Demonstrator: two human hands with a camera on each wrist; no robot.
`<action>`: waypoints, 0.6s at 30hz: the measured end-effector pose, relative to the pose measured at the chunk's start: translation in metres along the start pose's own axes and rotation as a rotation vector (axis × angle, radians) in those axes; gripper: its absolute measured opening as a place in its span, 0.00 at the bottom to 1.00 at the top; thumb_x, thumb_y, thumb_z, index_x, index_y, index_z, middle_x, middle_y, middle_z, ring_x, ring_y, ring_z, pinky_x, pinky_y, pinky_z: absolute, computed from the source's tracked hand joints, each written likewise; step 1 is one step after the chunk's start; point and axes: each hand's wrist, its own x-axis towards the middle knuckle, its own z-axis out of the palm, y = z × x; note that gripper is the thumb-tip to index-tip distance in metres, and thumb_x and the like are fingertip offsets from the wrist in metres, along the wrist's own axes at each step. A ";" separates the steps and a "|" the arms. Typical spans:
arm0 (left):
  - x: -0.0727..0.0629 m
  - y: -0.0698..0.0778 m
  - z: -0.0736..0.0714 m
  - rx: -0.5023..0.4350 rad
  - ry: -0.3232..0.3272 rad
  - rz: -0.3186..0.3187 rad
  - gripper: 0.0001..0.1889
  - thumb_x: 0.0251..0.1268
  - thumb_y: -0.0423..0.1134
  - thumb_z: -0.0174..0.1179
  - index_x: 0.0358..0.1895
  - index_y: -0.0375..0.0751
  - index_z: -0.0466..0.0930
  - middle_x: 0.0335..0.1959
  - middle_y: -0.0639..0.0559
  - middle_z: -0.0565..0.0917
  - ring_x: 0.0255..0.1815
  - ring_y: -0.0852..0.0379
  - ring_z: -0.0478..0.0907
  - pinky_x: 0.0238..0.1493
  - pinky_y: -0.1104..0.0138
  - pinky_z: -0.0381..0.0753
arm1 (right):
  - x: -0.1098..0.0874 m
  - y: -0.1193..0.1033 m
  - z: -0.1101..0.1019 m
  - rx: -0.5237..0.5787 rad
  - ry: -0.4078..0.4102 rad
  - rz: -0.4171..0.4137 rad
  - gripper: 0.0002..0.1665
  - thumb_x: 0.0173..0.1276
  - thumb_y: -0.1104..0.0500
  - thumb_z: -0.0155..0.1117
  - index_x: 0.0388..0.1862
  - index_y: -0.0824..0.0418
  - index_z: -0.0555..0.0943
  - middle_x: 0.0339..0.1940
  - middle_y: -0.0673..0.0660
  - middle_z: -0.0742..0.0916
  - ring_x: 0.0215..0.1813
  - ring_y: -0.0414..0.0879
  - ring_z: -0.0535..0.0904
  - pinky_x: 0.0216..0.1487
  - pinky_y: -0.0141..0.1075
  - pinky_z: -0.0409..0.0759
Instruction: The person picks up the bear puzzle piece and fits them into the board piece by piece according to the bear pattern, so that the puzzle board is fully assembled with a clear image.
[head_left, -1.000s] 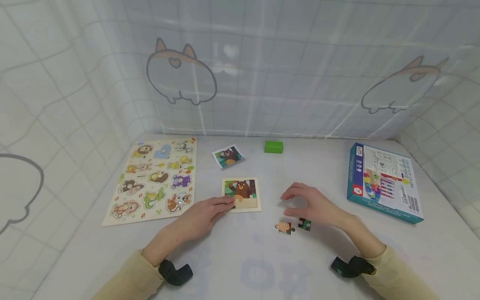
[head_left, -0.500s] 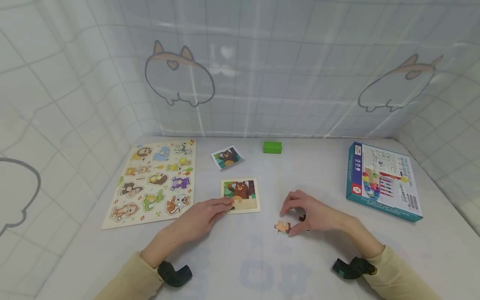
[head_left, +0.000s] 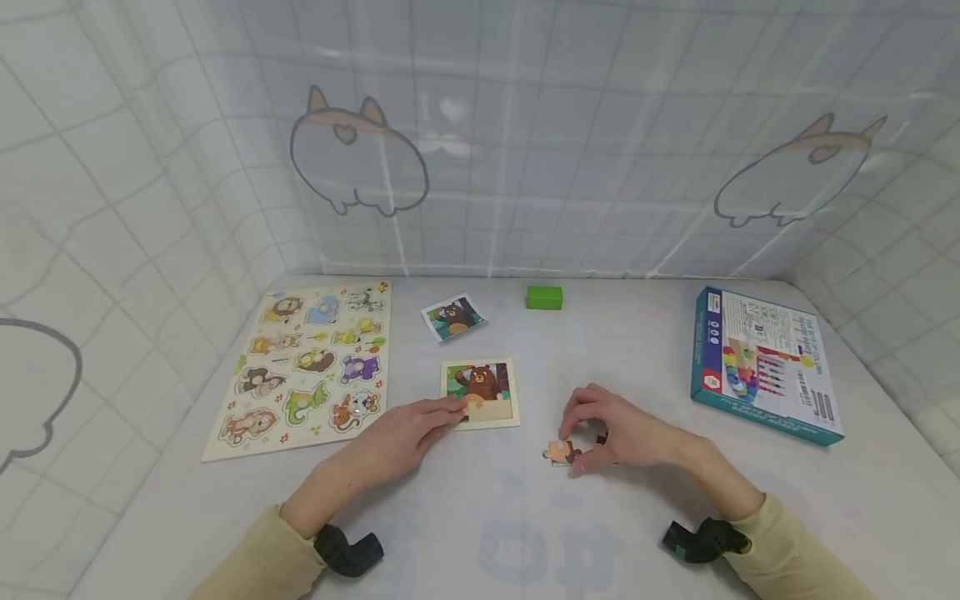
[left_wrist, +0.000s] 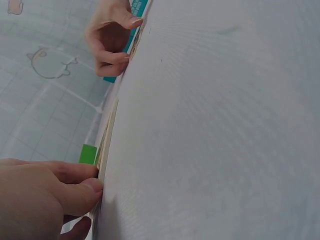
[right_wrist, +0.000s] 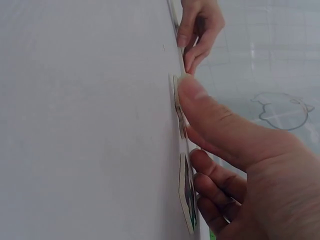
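Observation:
My left hand rests its nearly straight fingers on the left front corner of a small wooden puzzle tray, with the thumb by its edge. A bear picture fills the tray's upper part, while bare wood shows along the bottom. To the right, thumb and forefinger of my right hand pinch a peach-and-brown jigsaw piece low on the table; the right wrist view shows its thin wooden edge. Another jigsaw piece lies under the curled fingers of that hand, mostly hidden in the head view.
Behind the tray lie a bear picture card and a green block. A large animal puzzle board takes up the left side. On the right lies a boxed toy set. A patterned curtain hangs at the back.
My right hand has come down and its thumb and forefinger have closed on the peach-and-brown jigsaw piece, which has shifted slightly left. The left hand stays on the tray.

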 end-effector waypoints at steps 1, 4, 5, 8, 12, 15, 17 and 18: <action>0.000 0.000 0.000 -0.001 -0.001 -0.001 0.17 0.75 0.35 0.56 0.63 0.43 0.80 0.71 0.55 0.74 0.71 0.52 0.71 0.69 0.57 0.74 | 0.000 -0.001 0.000 -0.005 0.003 -0.001 0.17 0.54 0.41 0.79 0.40 0.40 0.84 0.45 0.40 0.80 0.52 0.39 0.69 0.52 0.34 0.76; 0.000 0.000 0.000 -0.001 -0.001 -0.005 0.17 0.75 0.35 0.56 0.63 0.43 0.80 0.71 0.55 0.74 0.71 0.52 0.71 0.69 0.57 0.74 | 0.001 -0.001 0.001 -0.018 0.009 0.003 0.15 0.55 0.42 0.78 0.40 0.40 0.84 0.44 0.39 0.80 0.52 0.39 0.70 0.50 0.33 0.77; 0.000 0.000 0.000 0.000 0.000 -0.004 0.17 0.75 0.35 0.56 0.63 0.43 0.80 0.71 0.55 0.74 0.71 0.52 0.71 0.69 0.57 0.74 | 0.001 -0.002 0.001 -0.019 0.010 0.005 0.15 0.55 0.42 0.78 0.39 0.40 0.85 0.44 0.39 0.80 0.51 0.39 0.70 0.50 0.33 0.77; 0.000 0.000 -0.001 0.001 0.001 -0.003 0.17 0.75 0.35 0.56 0.64 0.43 0.80 0.71 0.55 0.74 0.72 0.52 0.71 0.69 0.58 0.74 | 0.002 -0.002 0.000 -0.017 0.010 0.010 0.13 0.57 0.43 0.78 0.39 0.41 0.85 0.43 0.39 0.80 0.51 0.39 0.70 0.49 0.32 0.77; 0.000 0.000 0.000 -0.004 -0.003 -0.007 0.18 0.75 0.35 0.56 0.64 0.44 0.79 0.71 0.55 0.74 0.71 0.52 0.71 0.69 0.57 0.74 | 0.002 -0.001 0.000 -0.021 0.005 0.001 0.13 0.57 0.44 0.78 0.40 0.41 0.85 0.43 0.39 0.80 0.50 0.39 0.71 0.49 0.32 0.77; -0.001 0.001 0.000 -0.005 -0.002 -0.007 0.18 0.75 0.36 0.56 0.64 0.44 0.79 0.71 0.55 0.74 0.72 0.52 0.71 0.69 0.57 0.74 | 0.002 -0.001 0.000 -0.024 0.004 -0.008 0.13 0.57 0.45 0.77 0.40 0.41 0.85 0.43 0.39 0.80 0.50 0.39 0.71 0.50 0.33 0.77; -0.001 0.001 0.000 -0.005 0.002 -0.002 0.18 0.75 0.35 0.57 0.64 0.43 0.79 0.71 0.55 0.74 0.72 0.52 0.71 0.69 0.57 0.74 | 0.002 -0.001 0.000 -0.024 0.004 -0.014 0.13 0.58 0.45 0.77 0.40 0.42 0.85 0.43 0.39 0.80 0.50 0.39 0.71 0.49 0.33 0.77; -0.001 0.001 0.000 -0.004 0.003 0.000 0.18 0.75 0.35 0.56 0.64 0.43 0.79 0.71 0.55 0.74 0.72 0.52 0.71 0.69 0.57 0.74 | 0.002 -0.001 0.000 -0.025 0.005 -0.018 0.13 0.58 0.44 0.77 0.40 0.42 0.85 0.43 0.40 0.80 0.50 0.39 0.71 0.49 0.33 0.77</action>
